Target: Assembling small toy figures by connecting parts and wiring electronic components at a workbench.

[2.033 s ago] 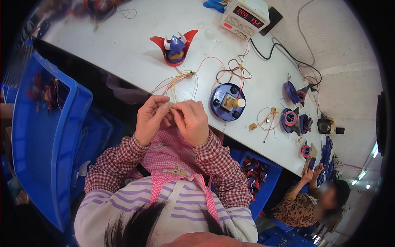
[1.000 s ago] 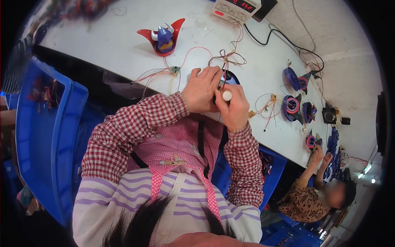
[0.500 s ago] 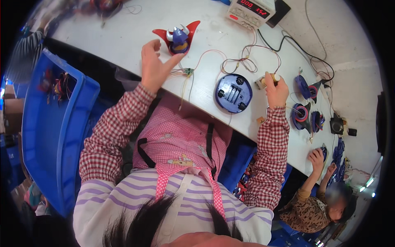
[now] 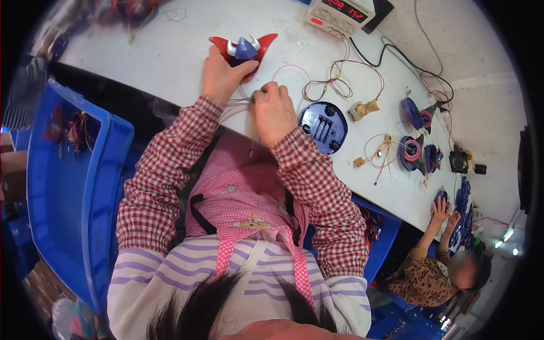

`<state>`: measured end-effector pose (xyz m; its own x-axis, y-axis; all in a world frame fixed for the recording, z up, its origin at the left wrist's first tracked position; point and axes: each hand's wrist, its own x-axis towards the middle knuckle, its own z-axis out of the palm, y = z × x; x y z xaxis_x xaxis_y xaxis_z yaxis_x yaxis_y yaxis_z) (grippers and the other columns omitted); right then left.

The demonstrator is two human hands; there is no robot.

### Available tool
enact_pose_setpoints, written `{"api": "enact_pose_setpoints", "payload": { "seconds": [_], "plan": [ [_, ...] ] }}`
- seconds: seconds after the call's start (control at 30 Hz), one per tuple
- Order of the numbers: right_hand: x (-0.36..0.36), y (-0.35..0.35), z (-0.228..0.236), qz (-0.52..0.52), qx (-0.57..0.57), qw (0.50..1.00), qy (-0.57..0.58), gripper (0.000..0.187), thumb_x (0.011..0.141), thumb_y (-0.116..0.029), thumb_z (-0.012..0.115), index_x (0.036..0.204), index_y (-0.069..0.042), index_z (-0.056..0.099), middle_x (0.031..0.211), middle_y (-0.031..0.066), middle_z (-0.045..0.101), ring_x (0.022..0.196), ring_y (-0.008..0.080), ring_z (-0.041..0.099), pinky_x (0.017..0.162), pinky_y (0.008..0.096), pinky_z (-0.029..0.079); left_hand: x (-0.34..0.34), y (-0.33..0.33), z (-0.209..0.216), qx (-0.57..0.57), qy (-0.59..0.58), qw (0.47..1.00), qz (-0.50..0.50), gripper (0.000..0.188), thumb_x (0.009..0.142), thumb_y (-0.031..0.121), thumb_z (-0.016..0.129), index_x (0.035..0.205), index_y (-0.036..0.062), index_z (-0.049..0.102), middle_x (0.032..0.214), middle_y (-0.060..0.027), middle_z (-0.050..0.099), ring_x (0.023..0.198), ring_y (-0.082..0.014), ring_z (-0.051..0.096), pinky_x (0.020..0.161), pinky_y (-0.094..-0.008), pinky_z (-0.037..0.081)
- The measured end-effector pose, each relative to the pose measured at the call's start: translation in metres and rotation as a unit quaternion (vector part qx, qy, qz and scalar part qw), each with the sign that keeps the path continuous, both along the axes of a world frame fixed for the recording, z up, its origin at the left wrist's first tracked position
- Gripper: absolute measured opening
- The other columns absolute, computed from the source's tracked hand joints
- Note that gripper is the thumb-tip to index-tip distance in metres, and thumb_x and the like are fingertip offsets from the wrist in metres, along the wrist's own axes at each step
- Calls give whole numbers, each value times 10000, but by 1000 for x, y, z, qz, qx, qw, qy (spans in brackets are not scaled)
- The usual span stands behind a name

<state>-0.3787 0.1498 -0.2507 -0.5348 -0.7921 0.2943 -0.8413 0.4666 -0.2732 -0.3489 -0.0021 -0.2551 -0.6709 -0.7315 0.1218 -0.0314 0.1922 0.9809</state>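
Near the bench (image 4: 164, 71)'s front edge your left hand (image 4: 222, 75) clasps the horned toy (image 4: 245, 50), your right hand (image 4: 275, 113) touches wires (image 4: 237, 103), grip unclear, and a blue bin (image 4: 59, 192) beyond holds wired toy parts (image 4: 80, 131).

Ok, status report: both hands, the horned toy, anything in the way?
Left hand grips horned toy. Right hand at wires, grip unclear. Round blue base right of both, not blocking.

pass: btwn toy (image 4: 246, 50) & PSU (image 4: 339, 18) | blk: wire loops (image 4: 325, 85), rnd base (image 4: 324, 128)
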Motion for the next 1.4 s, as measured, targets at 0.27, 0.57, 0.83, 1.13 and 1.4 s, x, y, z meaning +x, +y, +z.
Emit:
{"api": "enact_pose_setpoints", "payload": {
  "seconds": [0.27,0.57,0.83,1.13,1.4],
  "plan": [
    [-8,69,52,29,-153,962,-224,162,770,-146,729,855,-37,644,840,125,608,881,280,548,777,370,448,26,6,38,194,103,945,-242,615,766,162,805,1255,-36,488,1117,-110,625,1009,-174,621,891,-310,507],
    [-47,147,40,-113,-96,983,-104,209,772,-135,738,949,-35,690,886,133,601,990,283,549,882,361,439,0,85,32,245,37,890,-383,674,718,82,826,1280,-24,469,1143,-114,621,1032,-187,611,933,-321,494],
    [-61,149,-9,-134,-228,959,-101,401,801,-65,677,1180,8,567,1200,180,534,1129,339,515,976,390,421,-5,105,8,-97,-5,946,-309,634,537,343,874,978,-31,614,869,-148,643,787,-251,643,753,-376,507],
    [-8,121,117,-29,-314,947,66,301,928,23,587,1218,70,527,1171,115,504,1019,187,579,875,311,494,32,103,78,259,244,821,-446,722,701,125,858,1283,25,442,1115,-60,589,1024,-133,570,878,-299,507],
    [24,32,173,135,-337,932,-13,515,960,-171,541,1413,16,385,1449,193,298,1189,307,506,913,396,486,104,-7,166,189,311,912,-188,644,699,131,821,1271,40,540,1136,-55,645,1026,-143,621,916,-313,496]
  ]
}}
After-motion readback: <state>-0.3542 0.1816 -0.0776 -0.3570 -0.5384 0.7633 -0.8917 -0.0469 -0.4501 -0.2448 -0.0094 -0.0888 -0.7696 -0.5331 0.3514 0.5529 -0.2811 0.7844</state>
